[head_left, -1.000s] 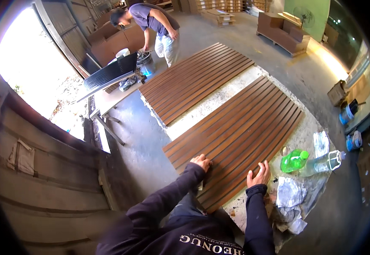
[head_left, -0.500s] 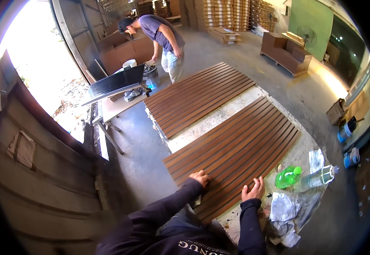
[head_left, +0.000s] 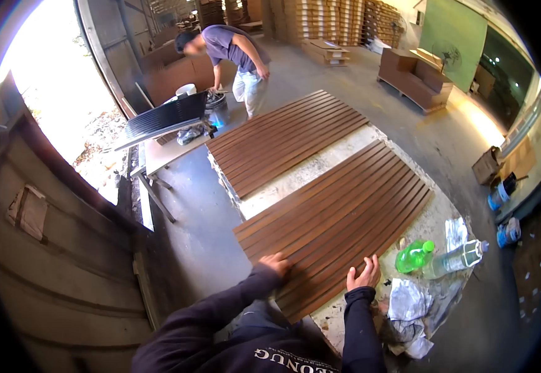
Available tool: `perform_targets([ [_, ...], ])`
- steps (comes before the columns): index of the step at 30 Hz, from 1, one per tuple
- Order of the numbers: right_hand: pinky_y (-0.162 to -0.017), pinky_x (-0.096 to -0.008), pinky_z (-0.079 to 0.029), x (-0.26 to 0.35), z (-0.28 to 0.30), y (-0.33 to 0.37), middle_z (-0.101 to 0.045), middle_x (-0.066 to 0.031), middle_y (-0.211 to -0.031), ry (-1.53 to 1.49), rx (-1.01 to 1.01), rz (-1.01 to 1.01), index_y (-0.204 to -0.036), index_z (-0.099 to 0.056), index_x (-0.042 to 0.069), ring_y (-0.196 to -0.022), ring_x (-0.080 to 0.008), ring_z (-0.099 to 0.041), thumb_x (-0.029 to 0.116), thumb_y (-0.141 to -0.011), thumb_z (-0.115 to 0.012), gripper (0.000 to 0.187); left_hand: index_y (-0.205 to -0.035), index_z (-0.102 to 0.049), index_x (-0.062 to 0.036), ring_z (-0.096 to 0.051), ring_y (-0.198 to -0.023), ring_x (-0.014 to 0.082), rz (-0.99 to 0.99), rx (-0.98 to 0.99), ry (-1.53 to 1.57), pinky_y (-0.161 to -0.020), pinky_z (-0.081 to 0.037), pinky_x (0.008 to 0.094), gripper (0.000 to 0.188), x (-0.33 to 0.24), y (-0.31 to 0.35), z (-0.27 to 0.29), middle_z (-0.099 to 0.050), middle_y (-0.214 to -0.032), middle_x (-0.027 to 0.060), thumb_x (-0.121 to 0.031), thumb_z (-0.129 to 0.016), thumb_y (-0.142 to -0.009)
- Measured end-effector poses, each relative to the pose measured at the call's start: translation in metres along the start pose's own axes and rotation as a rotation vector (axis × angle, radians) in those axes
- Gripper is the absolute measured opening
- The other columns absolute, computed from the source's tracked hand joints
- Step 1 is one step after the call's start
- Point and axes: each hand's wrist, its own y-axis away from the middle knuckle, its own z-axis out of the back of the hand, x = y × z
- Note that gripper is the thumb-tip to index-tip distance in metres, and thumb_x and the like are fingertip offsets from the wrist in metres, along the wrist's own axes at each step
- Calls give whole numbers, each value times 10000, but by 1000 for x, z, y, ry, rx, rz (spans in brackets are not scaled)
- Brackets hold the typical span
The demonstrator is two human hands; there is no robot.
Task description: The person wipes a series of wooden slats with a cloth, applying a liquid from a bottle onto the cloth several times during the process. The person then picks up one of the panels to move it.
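A brown slatted wooden panel [head_left: 339, 224] lies in front of me on a paint-spattered worktable [head_left: 270, 202]. My left hand [head_left: 275, 264] is at the panel's near left edge, its fingers bent over the outer slats and slightly smeared; its thumb is hidden. By the near right edge is my right hand [head_left: 363, 275], fingers apart and bent toward the slats, holding nothing. A second slatted panel [head_left: 289, 140] lies farther back, a strip of bare tabletop between the two.
Right of my right hand are a green bottle [head_left: 414, 257], a clear bottle [head_left: 457, 260] and crumpled white cloths [head_left: 409, 299]. Far left, a person [head_left: 236, 59] bends beside a bucket [head_left: 216, 109] and a dark slatted panel [head_left: 168, 118] on a stand. A brown sofa-shaped frame [head_left: 413, 81] stands behind.
My left hand has slid left toward the panel's edge. My right hand stays by the right edge. The other person's arm has reached down to the bucket. The view has shifted slightly.
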Motion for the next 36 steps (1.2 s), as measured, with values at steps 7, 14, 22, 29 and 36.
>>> perform_targets([
  [7,-1011,-507,-294,4,3,-1,-403,-170,-1332,55,24,9,-1155,-466,73,-1228,-367,-379,216,-689,-654,522,-828,-618,-141,-553,-783,304,-42,-71,24,-675,-464,398,92,1,10,6,-512,-782,108,-212,-587,-779],
  [14,-1016,-507,-290,0,6,-1,-398,-167,-1335,47,24,-13,-1168,-460,71,-1233,-363,-375,222,-698,-646,527,-929,-641,-150,-563,-893,291,-77,29,17,-760,-465,398,151,0,-4,-5,-538,-916,105,-190,-544,-820],
  [22,-1015,-510,-289,12,4,-4,-387,-170,-1344,44,32,-7,-1158,-459,75,-1235,-374,-366,202,-707,-646,504,-861,-609,-137,-556,-792,293,-62,-77,-13,-694,-456,414,122,-6,-27,-4,-523,-835,103,-237,-550,-824],
  [29,-1020,-513,-284,0,9,0,-395,-174,-1330,72,13,-15,-1144,-466,74,-1228,-379,-369,211,-707,-642,490,-984,-621,-156,-584,-887,296,-3,53,-45,-725,-461,404,177,-1,21,7,-532,-915,98,-193,-538,-832],
  [36,-1015,-521,-286,8,1,2,-401,-166,-1316,43,2,3,-1136,-462,80,-1226,-377,-367,204,-682,-659,510,-938,-615,-122,-565,-910,298,-39,29,-34,-774,-455,403,160,-18,-32,5,-536,-938,117,-204,-531,-829],
])
